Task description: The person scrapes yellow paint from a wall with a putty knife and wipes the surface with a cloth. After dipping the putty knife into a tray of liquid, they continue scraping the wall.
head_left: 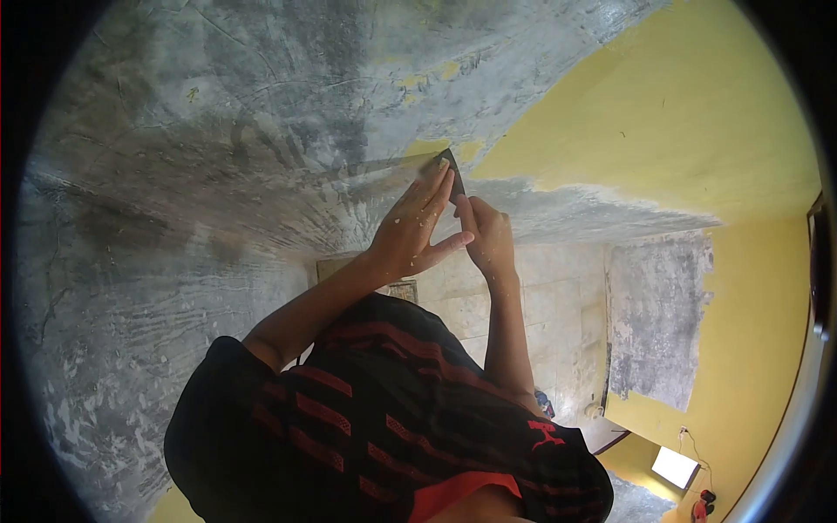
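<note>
My right hand [490,237] is closed around the lower end of a dark, flat-bladed scraper [457,177], whose handle is mostly hidden in the fist. The blade's tip meets the wall [349,113] beside a small leftover patch of yellow paint [427,148]. My left hand [411,225] lies with its fingers stretched out flat along the blade, fingertips near the tip and thumb spread towards the right hand. Small pale flakes cling to the back of the left hand and to the right wrist.
Yellow paint [645,113] covers the wall at upper right, with a ragged edge against bare grey plaster. Below is a pale tiled floor [558,305]. Another partly bared wall [658,322] stands to the right, near a bright white panel [674,468] and a hanging cord [700,449].
</note>
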Motion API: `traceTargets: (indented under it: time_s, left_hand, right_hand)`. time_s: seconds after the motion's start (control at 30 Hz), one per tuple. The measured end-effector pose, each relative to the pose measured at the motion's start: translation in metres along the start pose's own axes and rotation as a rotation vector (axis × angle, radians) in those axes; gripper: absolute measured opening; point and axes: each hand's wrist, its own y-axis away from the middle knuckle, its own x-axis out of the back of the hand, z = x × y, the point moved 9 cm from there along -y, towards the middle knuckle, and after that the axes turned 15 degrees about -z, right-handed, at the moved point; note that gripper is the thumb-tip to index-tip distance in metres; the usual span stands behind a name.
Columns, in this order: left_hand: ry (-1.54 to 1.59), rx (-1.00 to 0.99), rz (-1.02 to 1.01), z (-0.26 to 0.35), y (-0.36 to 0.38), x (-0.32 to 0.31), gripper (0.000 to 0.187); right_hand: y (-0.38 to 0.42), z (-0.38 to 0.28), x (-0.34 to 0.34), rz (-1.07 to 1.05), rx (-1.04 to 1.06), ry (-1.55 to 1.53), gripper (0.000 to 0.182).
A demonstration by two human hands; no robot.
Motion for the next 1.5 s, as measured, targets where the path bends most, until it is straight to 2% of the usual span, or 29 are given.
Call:
traceTargets:
  time_s: [0.13,0.2,0.33,0.53,0.67,0.77,0.87,0.97,1.03,1.1,1.2,1.3,1.37,1.5]
  left_hand:
    - [-0.042,-0.001,0.034,0.004,-0.004,0.003,0.098]
    - [-0.041,0.029,-0.011,0.000,-0.005,-0.002,0.098]
    - [-0.046,0.044,-0.024,-0.001,-0.005,-0.001,0.099]
    - [-0.061,0.036,-0.013,-0.004,-0.008,-0.004,0.098]
    - [-0.163,0.042,0.007,-0.009,-0.009,-0.002,0.098]
    - [-0.223,0.058,-0.013,-0.008,-0.004,0.004,0.098]
    - [-0.253,0.078,-0.072,-0.011,-0.001,0.006,0.097]
    - [-0.274,0.080,-0.120,-0.011,0.001,0.014,0.095]
    - [-0.270,0.066,-0.123,-0.007,0.002,0.016,0.093]
    - [-0.321,0.135,-0.097,-0.006,0.007,0.018,0.093]
    - [-0.370,0.170,-0.094,-0.001,0.007,0.017,0.095]
    - [-0.361,0.185,-0.108,0.000,0.005,0.016,0.097]
    - [-0.350,0.184,-0.105,-0.001,0.004,0.016,0.097]
    - [-0.324,0.167,-0.105,-0.007,0.005,0.013,0.097]
  right_hand:
    - [-0.008,0.013,-0.011,-0.039,0.015,-0.092,0.042]
    - [-0.011,0.018,-0.017,-0.010,0.063,-0.177,0.040]
    - [-0.016,0.032,-0.024,-0.031,0.045,-0.215,0.039]
    - [-0.028,0.037,-0.030,0.012,0.149,-0.216,0.037]
    - [-0.042,0.043,-0.051,0.017,0.137,-0.288,0.039]
    - [-0.044,0.037,-0.068,0.039,0.194,-0.448,0.039]
    - [-0.039,0.038,-0.100,0.005,0.148,-0.631,0.041]
    - [-0.035,0.026,-0.119,0.079,0.240,-0.781,0.040]
    - [-0.035,0.031,-0.130,0.039,0.220,-0.815,0.041]
    - [-0.039,0.036,-0.140,0.003,0.201,-0.845,0.046]
    - [-0.036,0.036,-0.146,0.046,0.206,-0.831,0.046]
    - [-0.032,0.020,-0.135,0.078,0.312,-0.885,0.044]
    - [-0.032,0.031,-0.133,0.209,0.238,-0.885,0.039]
    - [-0.037,0.034,-0.138,0.184,0.233,-0.912,0.038]
